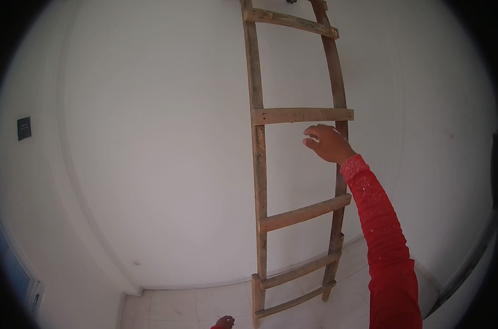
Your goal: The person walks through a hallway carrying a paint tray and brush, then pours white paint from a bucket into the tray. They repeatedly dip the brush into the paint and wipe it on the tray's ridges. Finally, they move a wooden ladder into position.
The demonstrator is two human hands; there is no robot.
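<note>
A rough wooden ladder (260, 181) leans upright in front of me, its rungs fixed across two rails and its foot on the tiled floor. My right hand (330, 143), at the end of a red sleeve speckled with white, is raised beside the right rail. It hovers just below a rung (301, 114), with the thumb apart from the bent fingers and nothing held. Low in the view, left of the ladder's foot, my left hand (225, 322) shows only in part. Its fingers look loosely bent, and I see nothing in them.
A pale wall (161, 148) stands behind the ladder, meeting the light tiled floor (175, 307) below. On the left wall is a small dark rectangular plate (24, 128). A bluish framed panel (13, 268) shows at the lower left. A dark edge (463, 277) runs along the lower right.
</note>
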